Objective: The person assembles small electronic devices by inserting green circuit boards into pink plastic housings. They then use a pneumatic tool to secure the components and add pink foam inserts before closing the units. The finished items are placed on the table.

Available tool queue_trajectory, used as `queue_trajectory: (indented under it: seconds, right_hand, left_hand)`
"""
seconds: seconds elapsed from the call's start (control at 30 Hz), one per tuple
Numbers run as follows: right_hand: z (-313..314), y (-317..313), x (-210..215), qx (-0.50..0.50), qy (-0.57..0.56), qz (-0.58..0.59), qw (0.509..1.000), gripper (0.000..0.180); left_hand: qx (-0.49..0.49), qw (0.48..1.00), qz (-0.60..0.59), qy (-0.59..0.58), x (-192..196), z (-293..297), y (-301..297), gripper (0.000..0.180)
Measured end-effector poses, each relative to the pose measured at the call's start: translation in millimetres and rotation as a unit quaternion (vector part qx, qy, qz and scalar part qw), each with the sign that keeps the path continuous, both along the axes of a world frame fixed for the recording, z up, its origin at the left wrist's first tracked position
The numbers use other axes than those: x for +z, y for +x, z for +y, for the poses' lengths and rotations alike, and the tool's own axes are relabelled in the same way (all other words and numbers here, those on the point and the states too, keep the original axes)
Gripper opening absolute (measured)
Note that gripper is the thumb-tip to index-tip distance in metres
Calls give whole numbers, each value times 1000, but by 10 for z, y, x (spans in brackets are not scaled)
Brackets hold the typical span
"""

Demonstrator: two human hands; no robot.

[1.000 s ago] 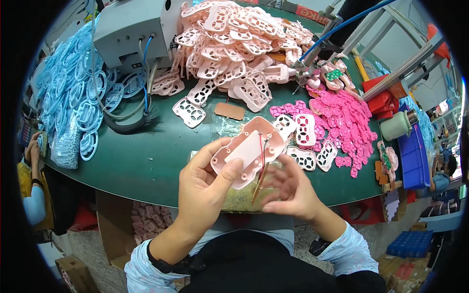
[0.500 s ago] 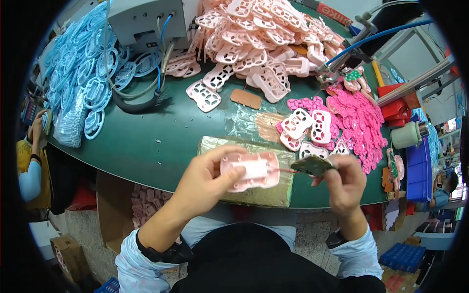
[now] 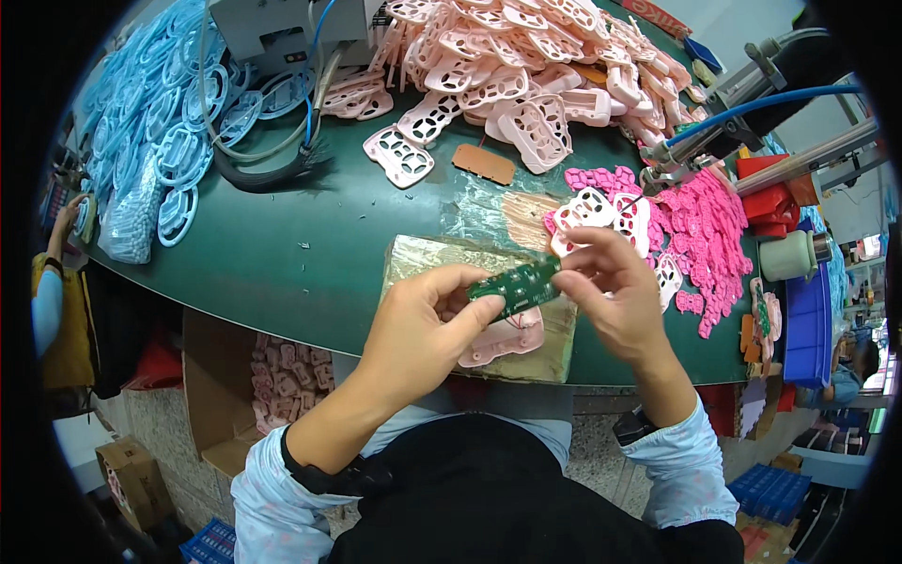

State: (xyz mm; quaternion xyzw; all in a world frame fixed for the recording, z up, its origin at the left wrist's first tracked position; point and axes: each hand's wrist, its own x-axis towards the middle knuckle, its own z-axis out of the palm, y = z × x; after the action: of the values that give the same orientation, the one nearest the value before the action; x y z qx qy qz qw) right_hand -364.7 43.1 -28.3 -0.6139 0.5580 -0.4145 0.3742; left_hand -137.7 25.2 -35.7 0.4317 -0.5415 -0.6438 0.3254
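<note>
A green circuit board (image 3: 519,287) is held tilted above the taped, gold-coloured block (image 3: 413,254). My left hand (image 3: 418,324) is closed on its left end, thumb across the face. At the other end, the bent fingers and thumb of my right hand (image 3: 615,291) meet the board's edge. Beneath the board, a pale pink plastic shell (image 3: 507,340) rests on the block, partly hidden by the board and my left hand. A bit of thin red wire shows between shell and board.
Pale pink casings (image 3: 526,56) are heaped at the back, blue plastic frames (image 3: 178,150) at the left. Bright pink rubbery pieces (image 3: 709,235) and white faceplates (image 3: 587,211) lie right. A brown board (image 3: 484,164) sits mid-table. A metal arm with blue hose (image 3: 752,108) reaches in from the right.
My left hand has gone from the pink shell to the circuit board, and the shell now lies on the block. My right hand has moved left with the board, whose component-studded face now shows.
</note>
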Motion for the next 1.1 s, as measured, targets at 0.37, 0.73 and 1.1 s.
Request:
queue_trajectory:
  seconds: [0.37,0.73,1.1]
  right_hand:
    - [133,97,-186,132,-80,84,984,16]
    - [121,-88,-183,211,-34,127,969,15]
    - [72,184,-12,162,78,246,952,19]
  left_hand:
    - [46,987,129,85,-222,122,-22,22]
    - [-163,911,-80,-369,-206,81,141,25]
    - [-257,796,-174,-519,-81,0,191,19]
